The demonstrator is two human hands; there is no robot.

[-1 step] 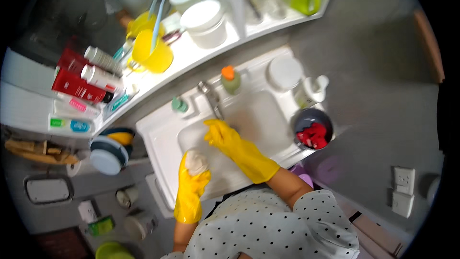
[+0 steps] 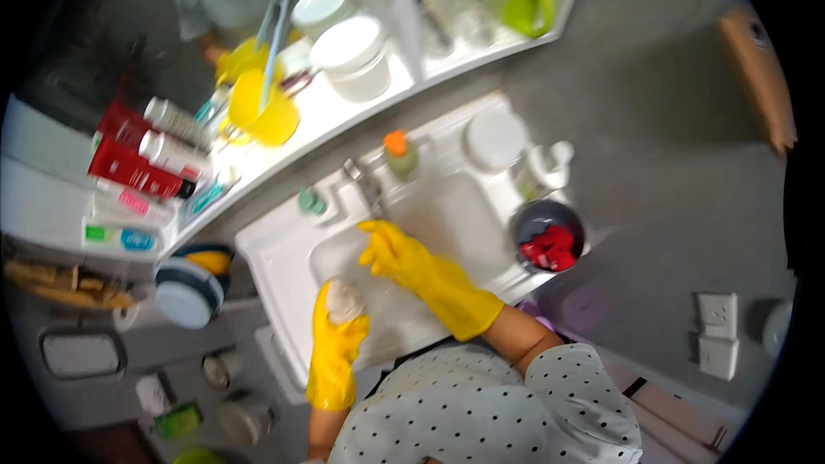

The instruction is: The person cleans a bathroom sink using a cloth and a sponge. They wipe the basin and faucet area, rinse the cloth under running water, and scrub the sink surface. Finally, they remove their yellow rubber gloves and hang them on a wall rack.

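Note:
Yellow rubber gloves cover both of my hands. My left hand (image 2: 335,339) is closed around a crumpled off-white wad (image 2: 345,301), perhaps cloth, over the near left side of the white sink (image 2: 464,202). Its palm side is turned up, and the wad bulges out above the fingers. My right hand (image 2: 394,253) hangs over the basin just below the metal faucet (image 2: 365,187). Its fingers are loosely bent and a little apart, with nothing visible in them. The two hands do not touch each other.
On the sink's rim stand an orange-topped bottle (image 2: 400,156), a white round tub (image 2: 496,139), a white pump bottle (image 2: 546,167) and a dark bowl (image 2: 526,228) with red cloth. Above runs a white shelf (image 2: 344,125) holding a yellow mug (image 2: 266,116), tubes and jars.
The whole view has shifted slightly, so the sink and shelf sit a little further left and lower. My left hand keeps its hold on the wad.

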